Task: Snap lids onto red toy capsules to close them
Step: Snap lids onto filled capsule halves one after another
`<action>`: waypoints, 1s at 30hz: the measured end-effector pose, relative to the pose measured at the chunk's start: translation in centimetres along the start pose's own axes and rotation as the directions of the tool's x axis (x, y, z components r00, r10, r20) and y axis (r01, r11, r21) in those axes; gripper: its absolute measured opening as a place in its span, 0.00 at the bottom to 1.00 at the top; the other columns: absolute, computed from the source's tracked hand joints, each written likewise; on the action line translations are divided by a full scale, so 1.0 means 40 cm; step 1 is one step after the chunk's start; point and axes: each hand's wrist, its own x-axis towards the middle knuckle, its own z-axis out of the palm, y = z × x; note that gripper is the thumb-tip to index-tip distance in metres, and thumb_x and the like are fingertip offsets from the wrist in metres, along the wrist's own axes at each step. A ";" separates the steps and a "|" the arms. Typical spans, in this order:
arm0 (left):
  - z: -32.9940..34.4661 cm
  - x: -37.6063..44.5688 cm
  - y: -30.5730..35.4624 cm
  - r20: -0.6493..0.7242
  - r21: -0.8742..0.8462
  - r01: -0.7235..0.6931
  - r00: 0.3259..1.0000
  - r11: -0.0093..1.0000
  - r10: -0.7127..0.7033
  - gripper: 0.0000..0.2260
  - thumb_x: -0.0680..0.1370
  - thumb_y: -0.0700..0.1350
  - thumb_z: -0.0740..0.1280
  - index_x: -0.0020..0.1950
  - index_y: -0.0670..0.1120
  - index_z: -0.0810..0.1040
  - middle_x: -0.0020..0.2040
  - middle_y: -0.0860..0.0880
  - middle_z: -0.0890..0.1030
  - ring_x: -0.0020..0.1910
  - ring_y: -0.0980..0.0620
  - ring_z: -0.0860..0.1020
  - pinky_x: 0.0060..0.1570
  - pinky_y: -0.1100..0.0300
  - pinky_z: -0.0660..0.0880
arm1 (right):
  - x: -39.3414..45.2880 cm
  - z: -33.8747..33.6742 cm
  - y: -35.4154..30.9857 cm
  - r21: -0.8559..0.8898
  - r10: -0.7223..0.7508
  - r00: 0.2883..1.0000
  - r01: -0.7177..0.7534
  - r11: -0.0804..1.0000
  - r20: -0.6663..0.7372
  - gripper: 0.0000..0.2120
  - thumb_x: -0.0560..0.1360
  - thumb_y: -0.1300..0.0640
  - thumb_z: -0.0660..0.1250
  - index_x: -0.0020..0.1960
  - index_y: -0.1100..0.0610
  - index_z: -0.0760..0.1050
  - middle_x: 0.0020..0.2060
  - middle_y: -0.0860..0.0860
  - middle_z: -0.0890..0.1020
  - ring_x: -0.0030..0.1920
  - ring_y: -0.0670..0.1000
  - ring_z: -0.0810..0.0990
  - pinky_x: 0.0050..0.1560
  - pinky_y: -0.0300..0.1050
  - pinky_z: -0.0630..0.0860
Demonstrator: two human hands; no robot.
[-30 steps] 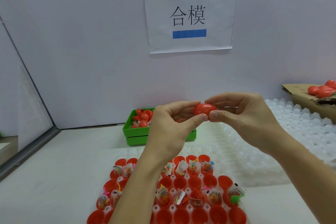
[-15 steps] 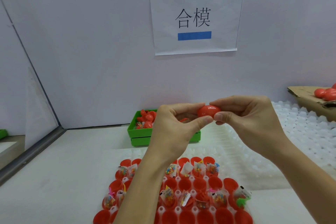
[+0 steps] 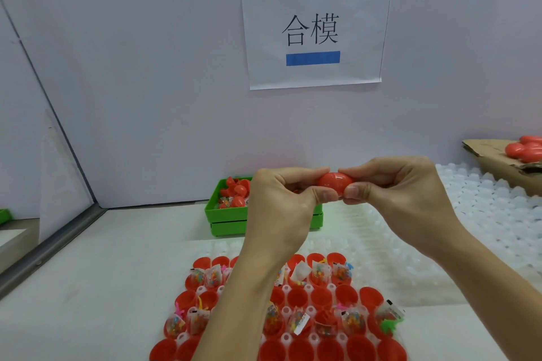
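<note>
- A pale wall [image 3: 146, 67] fills the upper half of the view, with a white paper sign [image 3: 315, 28] fixed to it — two black characters printed between a blue patch at its top left corner and a blue bar below.
- A white table [image 3: 102, 287] runs across the lower half, with a sheet of clear bubbled plastic trays [image 3: 484, 214] spread over its right side.
- At the near edge sits a tray of open red capsule halves [image 3: 308, 296], set in rows; some hold small clear packets of coloured toys, others hold nothing.
- A green bin [image 3: 223, 217] stands at the back of the table against the wall, holding loose red pieces, partly hidden behind the hands.
- A torn cardboard box [image 3: 492, 161] at the far right edge carries a few closed red capsules [image 3: 525, 151].
- The left hand [image 3: 281, 205] and the right hand [image 3: 407, 193] meet in mid-air above the tray — each pinches one end of the same capsule between thumb and curled fingers.
- The red capsule [image 3: 334, 182] lies sideways between the two sets of fingertips, raised well clear of the table and in front of the green bin; whether its two halves are fully snapped together cannot be told.
</note>
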 end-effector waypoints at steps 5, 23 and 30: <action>0.001 -0.001 -0.001 0.028 0.047 -0.010 1.000 0.999 0.009 0.12 0.72 0.33 0.75 0.47 0.50 0.86 0.37 0.58 0.85 0.39 0.62 0.82 0.35 0.74 0.75 | -0.004 -0.003 -0.005 -0.036 -0.003 1.000 0.004 0.999 0.012 0.13 0.66 0.74 0.74 0.41 0.57 0.84 0.34 0.50 0.87 0.35 0.50 0.86 0.38 0.34 0.80; -0.002 0.004 -0.001 -0.027 0.167 -0.102 0.994 0.981 0.108 0.07 0.69 0.42 0.79 0.46 0.48 0.86 0.38 0.54 0.82 0.38 0.57 0.82 0.40 0.68 0.78 | -0.009 0.028 -0.004 -0.011 0.125 0.978 -0.125 0.992 0.165 0.09 0.77 0.60 0.68 0.56 0.53 0.82 0.47 0.48 0.87 0.51 0.46 0.85 0.55 0.37 0.79; 0.009 0.001 -0.017 0.112 0.239 -0.073 0.993 0.968 0.047 0.20 0.65 0.49 0.82 0.55 0.51 0.85 0.47 0.54 0.80 0.45 0.60 0.80 0.46 0.69 0.77 | -0.010 0.032 0.032 0.077 0.222 0.966 -0.233 0.969 0.135 0.09 0.77 0.64 0.67 0.49 0.53 0.84 0.45 0.53 0.87 0.50 0.53 0.86 0.53 0.44 0.82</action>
